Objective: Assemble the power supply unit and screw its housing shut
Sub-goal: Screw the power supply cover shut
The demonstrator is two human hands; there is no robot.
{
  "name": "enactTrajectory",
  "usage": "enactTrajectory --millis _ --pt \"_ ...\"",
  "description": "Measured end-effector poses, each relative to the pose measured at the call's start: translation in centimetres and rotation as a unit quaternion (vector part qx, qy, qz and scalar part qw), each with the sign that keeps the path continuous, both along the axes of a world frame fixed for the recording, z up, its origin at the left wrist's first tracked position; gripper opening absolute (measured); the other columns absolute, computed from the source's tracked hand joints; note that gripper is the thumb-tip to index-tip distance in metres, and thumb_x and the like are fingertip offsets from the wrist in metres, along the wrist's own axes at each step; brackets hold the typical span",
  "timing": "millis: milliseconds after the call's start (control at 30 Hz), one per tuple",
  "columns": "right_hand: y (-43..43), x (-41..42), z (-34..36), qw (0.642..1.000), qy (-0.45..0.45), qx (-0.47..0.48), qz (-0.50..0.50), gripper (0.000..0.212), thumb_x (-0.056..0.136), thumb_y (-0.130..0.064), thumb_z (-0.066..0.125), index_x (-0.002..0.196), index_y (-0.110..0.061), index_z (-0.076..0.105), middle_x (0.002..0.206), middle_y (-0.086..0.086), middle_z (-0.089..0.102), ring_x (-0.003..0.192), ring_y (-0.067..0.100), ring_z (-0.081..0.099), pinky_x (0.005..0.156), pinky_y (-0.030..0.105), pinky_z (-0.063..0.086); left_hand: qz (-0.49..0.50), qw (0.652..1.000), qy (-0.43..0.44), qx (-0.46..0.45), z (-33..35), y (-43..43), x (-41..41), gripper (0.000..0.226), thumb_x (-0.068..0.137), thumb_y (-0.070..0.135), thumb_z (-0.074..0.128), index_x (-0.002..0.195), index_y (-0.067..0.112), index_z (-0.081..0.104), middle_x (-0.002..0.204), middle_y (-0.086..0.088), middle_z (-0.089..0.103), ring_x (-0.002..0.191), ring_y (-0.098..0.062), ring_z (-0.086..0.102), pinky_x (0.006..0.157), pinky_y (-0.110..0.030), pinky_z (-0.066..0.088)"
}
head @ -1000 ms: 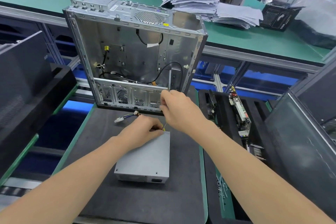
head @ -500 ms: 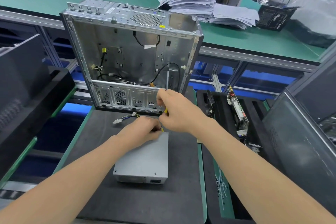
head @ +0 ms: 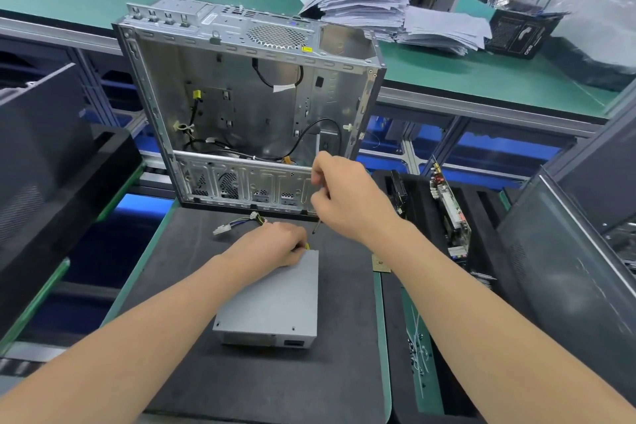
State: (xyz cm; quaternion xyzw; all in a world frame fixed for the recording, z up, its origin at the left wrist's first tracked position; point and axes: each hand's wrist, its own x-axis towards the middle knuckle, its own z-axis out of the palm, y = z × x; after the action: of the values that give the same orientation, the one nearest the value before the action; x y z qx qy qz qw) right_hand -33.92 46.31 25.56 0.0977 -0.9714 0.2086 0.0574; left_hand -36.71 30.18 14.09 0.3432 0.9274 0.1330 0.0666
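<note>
Right hand (head: 347, 196) has lifted up and away from the left and now hovers in front of the open chassis's (head: 247, 96) lower rail, fingers pinching a thin dark lead (head: 318, 226). Power supply unit (head: 272, 299) lies flat on the counter (head: 344, 320) just below, long axis pointing at the chassis. Left hand (head: 275, 244) is nearer, curled round the wires (head: 241, 224) at its far end.

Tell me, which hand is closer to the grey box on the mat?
Left. The left hand is at the far edge of the box, gripping its wires. The right hand is raised beyond the box, by the lower rim of the case, pinching a thin dark wire.
</note>
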Motion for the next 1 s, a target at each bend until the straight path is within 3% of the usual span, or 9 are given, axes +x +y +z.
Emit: enactTrajectory --millis 133,267,400,500,567,700,800,1000 --pt "0.3 0.2 0.4 1.000 -0.014 0.003 -0.017 0.016 0.087 -0.006 0.054 0.098 -0.016 0.049 0.092 0.004 0.057 0.085 0.031 0.056 0.072 0.050 0.054 -0.007 0.996 0.059 -0.070 -0.1 0.4 0.4 0.021 0.102 0.021 0.045 0.108 0.009 0.061 0.105 -0.007 0.067 0.093 -0.035 0.066 0.078 -0.040 0.051" --pt "0.7 0.4 0.1 0.999 -0.021 -0.005 -0.028 0.018 0.086 -0.005 0.054 0.100 -0.015 0.049 0.090 0.002 0.056 0.084 0.029 0.056 0.071 0.051 0.056 -0.003 0.999 0.047 -0.026 0.0 0.5 0.5 0.018 0.097 0.015 0.051 0.104 0.005 0.064 0.103 -0.009 0.069 0.091 -0.035 0.066 0.073 -0.039 0.048" --pt "0.8 0.5 -0.4 0.999 -0.028 -0.021 -0.027 0.017 0.086 -0.007 0.057 0.099 -0.016 0.051 0.083 -0.001 0.055 0.081 0.026 0.057 0.071 0.052 0.057 0.016 0.996 -0.079 0.035 0.9 -0.2 -0.6 0.008 0.094 0.021 0.063 0.095 0.016 0.068 0.089 0.005 0.072 0.082 -0.014 0.066 0.075 -0.028 0.050" --pt "0.6 0.5 -0.8 0.999 -0.022 -0.032 -0.029 0.016 0.085 -0.007 0.056 0.097 -0.017 0.050 0.082 -0.003 0.055 0.080 0.027 0.057 0.069 0.049 0.056 0.067 0.976 -0.180 0.101 1.1 -1.0 -1.4 0.004 0.089 0.025 0.075 0.092 0.025 0.079 0.083 0.013 0.076 0.077 0.002 0.067 0.071 -0.014 0.046" --pt "0.4 0.5 -1.1 0.999 -0.025 -0.031 -0.025 0.016 0.086 -0.006 0.056 0.097 -0.017 0.051 0.083 -0.002 0.055 0.079 0.026 0.057 0.069 0.048 0.056 0.129 0.950 -0.252 0.129 0.8 -1.2 -1.9 0.007 0.085 0.024 0.080 0.088 0.029 0.083 0.085 0.017 0.078 0.082 0.004 0.067 0.079 -0.016 0.045" --pt "0.2 0.4 -1.5 0.999 -0.034 -0.033 -0.021 0.016 0.087 -0.006 0.056 0.097 -0.017 0.051 0.082 -0.003 0.054 0.078 0.023 0.056 0.067 0.045 0.055 0.248 0.892 -0.353 0.134 1.0 -0.4 -2.7 0.008 0.072 0.026 0.088 0.078 0.028 0.084 0.100 0.004 0.079 0.109 -0.018 0.068 0.101 -0.036 0.053" --pt "0.2 0.3 -1.6 0.998 -0.036 -0.036 -0.023 0.017 0.087 -0.005 0.056 0.098 -0.017 0.052 0.082 -0.005 0.053 0.079 0.023 0.055 0.068 0.045 0.054 0.292 0.868 -0.392 0.088 1.7 0.1 -3.1 0.031 0.068 0.027 0.091 0.096 0.019 0.083 0.115 -0.006 0.074 0.115 -0.027 0.065 0.108 -0.045 0.051" --pt "0.1 0.3 -1.6 0.998 -0.042 -0.042 -0.012 0.016 0.088 -0.005 0.055 0.098 -0.017 0.053 0.083 -0.005 0.054 0.082 0.023 0.055 0.072 0.046 0.055 0.286 0.851 -0.427 0.101 1.2 -0.2 -3.8 0.041 0.070 0.019 0.094 0.108 0.010 0.081 0.122 -0.011 0.073 0.123 -0.031 0.063 0.114 -0.046 0.046"
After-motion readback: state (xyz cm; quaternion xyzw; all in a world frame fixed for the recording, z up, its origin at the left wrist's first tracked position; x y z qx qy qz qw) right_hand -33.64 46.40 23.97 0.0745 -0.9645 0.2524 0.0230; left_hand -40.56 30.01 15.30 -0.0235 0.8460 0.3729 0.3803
